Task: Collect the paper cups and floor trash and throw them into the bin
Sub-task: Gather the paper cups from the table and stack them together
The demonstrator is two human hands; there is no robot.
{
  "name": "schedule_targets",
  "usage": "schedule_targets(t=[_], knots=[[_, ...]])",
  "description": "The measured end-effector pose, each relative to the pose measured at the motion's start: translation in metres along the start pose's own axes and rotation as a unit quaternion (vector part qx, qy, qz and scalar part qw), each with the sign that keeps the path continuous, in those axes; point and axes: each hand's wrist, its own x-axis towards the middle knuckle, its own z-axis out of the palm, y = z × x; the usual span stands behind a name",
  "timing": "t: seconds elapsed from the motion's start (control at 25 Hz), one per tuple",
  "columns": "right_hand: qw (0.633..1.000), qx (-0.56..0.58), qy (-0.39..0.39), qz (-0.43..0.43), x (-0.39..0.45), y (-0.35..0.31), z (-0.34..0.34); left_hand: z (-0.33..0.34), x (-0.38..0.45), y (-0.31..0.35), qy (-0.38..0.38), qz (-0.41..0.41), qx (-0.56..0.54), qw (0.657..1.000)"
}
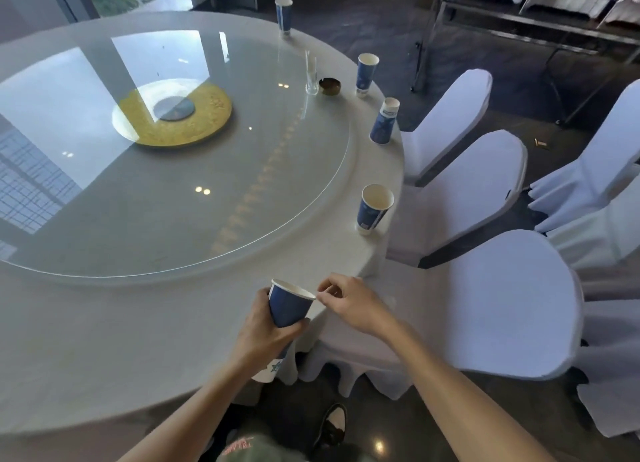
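My left hand (265, 326) grips a blue paper cup (288, 306) above the near edge of the round white table (104, 340). My right hand (349, 302) hovers just right of the cup's rim, fingers curled with thumb and forefinger pinched together; nothing shows between them. Several more blue paper cups stand along the table's right edge: a near cup (375, 209), a second cup turned upside down (384, 121), a third cup (366, 74) and a far cup (284, 15). A small piece of trash (540, 144) lies on the dark floor.
A glass turntable (173, 184) with a gold centre ring covers most of the table. A glass toothpick holder (311, 77) and a dark ashtray (329, 85) sit near the third cup. White-covered chairs (502, 299) line the right side. A metal rack (519, 18) stands behind.
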Motion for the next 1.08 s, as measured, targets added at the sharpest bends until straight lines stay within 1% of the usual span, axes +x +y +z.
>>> schedule_targets(t=[0.16,0.24,0.32,0.44,0.52,0.72,0.84,0.92,0.96,1.08], knots=[[0.994,-0.069,0.078,0.014,0.038,0.033,-0.047,0.012,-0.001,0.005,-0.015,-0.023,0.021,0.999],[0.986,-0.103,0.129,0.019,0.065,0.044,-0.064,0.013,0.004,0.004,-0.036,-0.039,0.040,0.998],[0.975,-0.153,0.156,0.035,0.093,0.051,-0.078,0.016,0.015,0.003,-0.066,-0.048,0.049,0.995],[0.965,-0.213,0.136,0.068,0.131,0.060,-0.093,0.023,0.031,0.004,-0.134,-0.028,0.055,0.989],[0.961,-0.234,0.130,0.074,0.158,0.063,-0.103,0.028,0.047,0.007,-0.161,-0.006,0.064,0.985],[0.957,-0.248,0.082,0.129,0.215,0.071,-0.117,0.034,0.086,0.017,-0.184,-0.009,0.055,0.981],[0.955,-0.255,0.086,0.121,0.227,0.076,-0.118,0.038,0.112,0.022,-0.194,-0.006,0.048,0.980],[0.959,-0.238,0.103,0.115,0.224,0.078,-0.124,0.045,0.131,0.025,-0.201,-0.002,0.050,0.978],[0.965,-0.205,0.112,0.119,0.219,0.079,-0.129,0.050,0.141,0.027,-0.204,-0.001,0.055,0.977],[0.983,-0.017,0.144,0.117,0.192,0.083,-0.142,0.067,0.163,0.039,-0.203,-0.002,0.070,0.977]])
